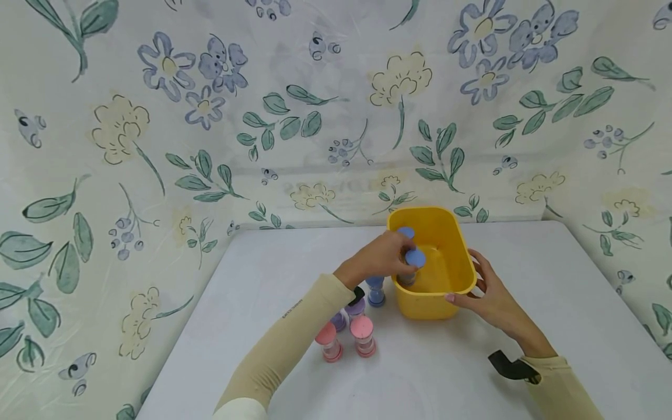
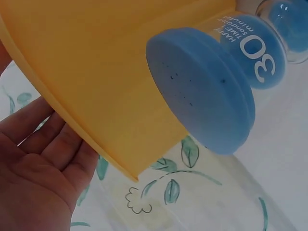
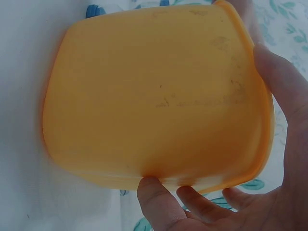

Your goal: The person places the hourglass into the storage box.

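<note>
My left hand (image 1: 385,255) reaches over the left rim of a yellow plastic bin (image 1: 436,304) and pinches a sand timer with a blue cap (image 1: 415,258) inside it. Another blue cap (image 1: 405,233) shows in the bin just behind those fingers. My right hand (image 1: 496,297) grips the bin's right side, thumb at the front rim and fingers along the outer wall. Outside the bin, a blue sand timer (image 1: 375,291) stands by its left wall, below the left wrist. The left wrist view shows a blue sand timer (image 2: 202,91) marked 30 up close.
Two pink sand timers (image 1: 363,336) stand on the white table (image 1: 430,373) in front of the left forearm. Purple sand timers (image 1: 356,307) are just behind them, partly hidden by the sleeve. A floral sheet (image 1: 346,105) hangs behind and beside the table.
</note>
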The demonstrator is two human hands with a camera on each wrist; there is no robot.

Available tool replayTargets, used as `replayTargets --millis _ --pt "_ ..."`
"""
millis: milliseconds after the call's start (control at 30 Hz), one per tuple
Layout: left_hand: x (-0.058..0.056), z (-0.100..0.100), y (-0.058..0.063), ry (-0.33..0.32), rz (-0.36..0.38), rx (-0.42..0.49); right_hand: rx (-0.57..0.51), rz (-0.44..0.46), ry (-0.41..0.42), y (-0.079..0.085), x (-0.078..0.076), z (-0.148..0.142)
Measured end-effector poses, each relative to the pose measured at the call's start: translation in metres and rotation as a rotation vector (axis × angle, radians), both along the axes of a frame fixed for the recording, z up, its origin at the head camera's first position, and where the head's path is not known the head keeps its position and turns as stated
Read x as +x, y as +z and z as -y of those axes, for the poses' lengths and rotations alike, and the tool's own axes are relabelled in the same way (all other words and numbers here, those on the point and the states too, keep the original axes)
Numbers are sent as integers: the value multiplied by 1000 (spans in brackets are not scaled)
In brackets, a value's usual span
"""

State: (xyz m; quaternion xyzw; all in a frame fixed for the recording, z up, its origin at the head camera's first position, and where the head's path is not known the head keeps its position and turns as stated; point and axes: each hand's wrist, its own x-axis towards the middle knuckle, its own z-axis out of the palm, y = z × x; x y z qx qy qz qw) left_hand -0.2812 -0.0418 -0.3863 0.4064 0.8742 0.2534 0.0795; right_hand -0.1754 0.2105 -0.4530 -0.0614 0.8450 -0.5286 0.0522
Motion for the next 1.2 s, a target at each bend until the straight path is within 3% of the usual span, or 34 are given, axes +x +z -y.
replayTargets --millis 500,1200 --pt "2 -11 0 29 -95 -285 7 10 -7 0 1 2" --pt "8 -14 3 40 -138 -385 11 14 -4 1 1 2"
